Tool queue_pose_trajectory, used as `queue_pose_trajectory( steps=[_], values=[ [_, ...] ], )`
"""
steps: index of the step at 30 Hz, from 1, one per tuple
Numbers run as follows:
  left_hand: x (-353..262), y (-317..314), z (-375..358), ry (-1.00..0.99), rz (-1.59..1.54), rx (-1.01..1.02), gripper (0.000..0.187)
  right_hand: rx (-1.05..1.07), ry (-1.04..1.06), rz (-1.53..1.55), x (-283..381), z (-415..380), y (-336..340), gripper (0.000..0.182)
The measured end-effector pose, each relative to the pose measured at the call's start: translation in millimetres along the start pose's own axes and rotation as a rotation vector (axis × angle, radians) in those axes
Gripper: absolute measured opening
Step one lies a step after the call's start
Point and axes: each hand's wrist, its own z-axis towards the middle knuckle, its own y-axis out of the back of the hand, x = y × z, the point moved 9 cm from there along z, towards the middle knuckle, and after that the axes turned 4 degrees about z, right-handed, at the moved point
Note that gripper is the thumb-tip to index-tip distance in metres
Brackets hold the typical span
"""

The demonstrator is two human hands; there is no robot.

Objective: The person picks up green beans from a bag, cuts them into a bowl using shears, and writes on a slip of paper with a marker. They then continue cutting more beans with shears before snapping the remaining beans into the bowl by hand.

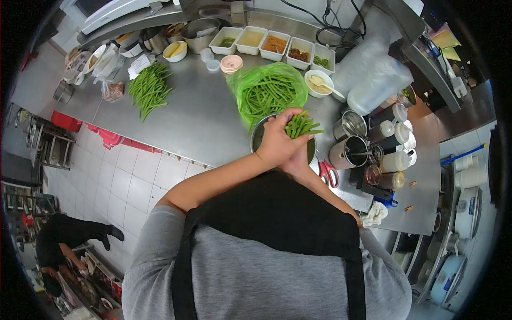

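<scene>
Above a metal bowl (257, 140), my left hand (278, 140) is closed around a bunch of green beans (302, 126), whose ends stick out to the right. My right hand (297, 161) is pressed against the left from below, closed on the same bunch; its fingers are mostly hidden. Just beyond the bowl lies an open green plastic bag (238, 88) full of green beans. Another pile of green beans (150, 88) lies on the steel counter (197, 106) to the left. Close to my right wrist are red-handled scissors (329, 174).
White tubs of chopped ingredients (275, 47) line the back. A white bowl with a spoon (319, 84) stands right of the bag. Utensil pots (346, 152) and several bottles (394, 160) crowd the right side. Another person (69, 240) is at the lower left.
</scene>
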Motion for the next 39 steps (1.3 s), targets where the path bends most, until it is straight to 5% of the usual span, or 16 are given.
queue_pose_trajectory(
  steps=[4,8,11,14,17,23,26,29,32,35,39],
  values=[
    [-17.1,16.7,6.2,-0.252,0.290,-0.107,0.047,-0.011,-0.067,-0.011,-11.7,-3.1,-1.5,0.042],
    [-19.2,12.2,0.6,-0.047,0.000,-0.166,0.044,0.018,0.027,-0.017,-0.9,5.8,6.4,0.042],
    [-6.7,-4.3,-1.0,-0.072,0.251,0.113,0.049,-0.089,0.024,-0.030,-1.7,-0.4,6.3,0.046],
    [-12.1,9.5,4.2,-0.282,0.262,-0.044,0.055,-0.200,0.021,-0.043,-2.5,-8.7,6.8,0.049],
    [-17.7,13.0,-0.4,-0.172,0.258,-0.155,0.054,0.013,0.025,0.029,-3.2,1.5,4.1,0.048],
    [23.1,0.1,0.3,0.243,-0.173,-0.013,0.051,-0.074,0.118,0.038,11.8,-5.2,5.6,0.037],
    [15.0,2.3,6.5,0.054,-0.069,-0.053,0.049,-0.107,0.086,0.066,9.4,-6.0,9.4,0.037],
    [20.6,-1.4,2.3,0.235,-0.266,-0.021,0.047,-0.101,0.098,-0.018,9.1,-9.8,2.3,0.038],
    [20.5,-4.1,3.2,0.151,-0.194,-0.008,0.044,-0.107,0.093,-0.004,10.5,-6.9,9.1,0.038],
    [29.9,-8.7,-1.9,0.298,-0.307,0.045,0.045,-0.097,0.106,-0.046,12.0,-9.6,4.0,0.038],
    [19.5,-0.2,2.1,0.096,0.004,0.001,0.044,-0.163,0.127,-0.080,14.6,-11.3,7.1,0.039]
  ],
)
